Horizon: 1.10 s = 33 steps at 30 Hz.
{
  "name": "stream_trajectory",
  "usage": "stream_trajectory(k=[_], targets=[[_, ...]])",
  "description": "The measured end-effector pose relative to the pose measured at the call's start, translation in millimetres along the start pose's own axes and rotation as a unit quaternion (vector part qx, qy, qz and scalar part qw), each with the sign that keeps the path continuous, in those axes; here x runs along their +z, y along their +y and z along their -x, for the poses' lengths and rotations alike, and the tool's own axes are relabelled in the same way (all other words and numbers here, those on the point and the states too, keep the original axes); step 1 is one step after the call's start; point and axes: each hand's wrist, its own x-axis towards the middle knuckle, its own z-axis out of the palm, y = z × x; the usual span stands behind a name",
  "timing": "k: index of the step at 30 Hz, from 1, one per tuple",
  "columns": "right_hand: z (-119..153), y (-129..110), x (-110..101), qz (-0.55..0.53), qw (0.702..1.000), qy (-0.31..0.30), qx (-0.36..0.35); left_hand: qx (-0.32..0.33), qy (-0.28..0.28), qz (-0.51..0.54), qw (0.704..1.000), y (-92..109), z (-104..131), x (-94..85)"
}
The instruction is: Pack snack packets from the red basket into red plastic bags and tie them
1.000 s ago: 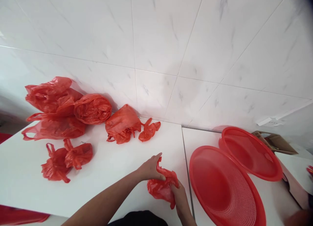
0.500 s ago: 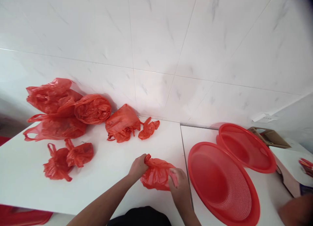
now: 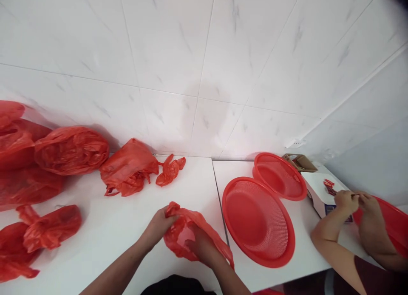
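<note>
A thin red plastic bag [image 3: 181,249] is held up over the white table in front of me, its mouth spread towards me. My left hand [image 3: 160,227] is closed on the bag's left rim, thumb on top. My right hand [image 3: 201,244] reaches inside the bag's mouth, with thumb and fingers apart; the film lies over its wrist, and the fingertips are partly hidden. Behind the bag lies a small crumpled red bag [image 3: 170,171]. Close by it, a fuller red bag [image 3: 130,167] rests against the wall.
More red bags [image 3: 73,150] sit at the left, two knotted ones [image 3: 52,227] nearer me. Two red colanders [image 3: 255,218] stand on the right. Beyond them are a cardboard box [image 3: 299,162] and a white scale [image 3: 318,193]. Another person's hands [image 3: 353,201] work beside the scale.
My right hand has gone from the bag's right side into its mouth, and the bag has widened. My view has turned right, bringing another person's arms into sight.
</note>
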Motion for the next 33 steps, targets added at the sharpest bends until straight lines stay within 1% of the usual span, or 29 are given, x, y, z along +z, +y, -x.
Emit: stream_trajectory(k=[2, 4, 5, 7, 9, 11, 13, 15, 17, 19, 23, 26, 28, 30, 33], targets=[[12, -8, -3, 0.022, 0.999, -0.023, -0.008, -0.008, 0.072, -0.005, 0.997, -3, -8, -14.7], [22, -17, -10, 0.025, 0.998, -0.041, -0.031, -0.016, 0.106, -0.001, 0.994, -6, -14, -28.0], [25, -20, -15, 0.019, 0.998, -0.039, -0.046, -0.025, 0.116, 0.001, 0.993, -8, -15, -33.3], [30, -23, -27, -0.002, 0.998, -0.011, -0.068, -0.046, 0.136, 0.012, 0.990, -12, -17, -41.1], [32, -19, -40, -0.026, 0.997, 0.034, -0.060, -0.060, 0.152, 0.040, 0.986, -15, -17, -45.6], [32, -10, -49, -0.060, 0.995, 0.078, -0.019, -0.065, 0.159, 0.079, 0.982, -17, -17, -48.1], [32, -1, -51, -0.098, 0.989, 0.109, 0.028, -0.071, 0.157, 0.109, 0.979, -18, -16, -49.5], [32, 5, -47, -0.129, 0.983, 0.119, 0.058, -0.076, 0.154, 0.120, 0.978, -18, -15, -49.9], [31, 8, -37, -0.151, 0.980, 0.112, 0.072, -0.078, 0.151, 0.115, 0.979, -18, -14, -48.9], [29, 8, -27, -0.165, 0.979, 0.093, 0.076, -0.078, 0.150, 0.108, 0.980, -18, -14, -46.3], [26, 3, -10, -0.159, 0.984, 0.037, 0.068, -0.069, 0.154, 0.108, 0.980, -22, -14, -38.1], [25, 0, -3, -0.145, 0.988, 0.002, 0.047, -0.047, 0.141, 0.116, 0.982, -27, -13, -32.9], [23, -2, 0, -0.131, 0.991, -0.008, 0.032, -0.025, 0.128, 0.121, 0.984, -29, -13, -31.1], [21, -3, 3, -0.094, 0.995, -0.005, 0.016, -0.010, 0.118, 0.123, 0.985, -31, -11, -30.3], [15, -4, 5, -0.007, 0.999, 0.023, -0.024, -0.008, 0.091, 0.128, 0.988, -34, -8, -30.2]])
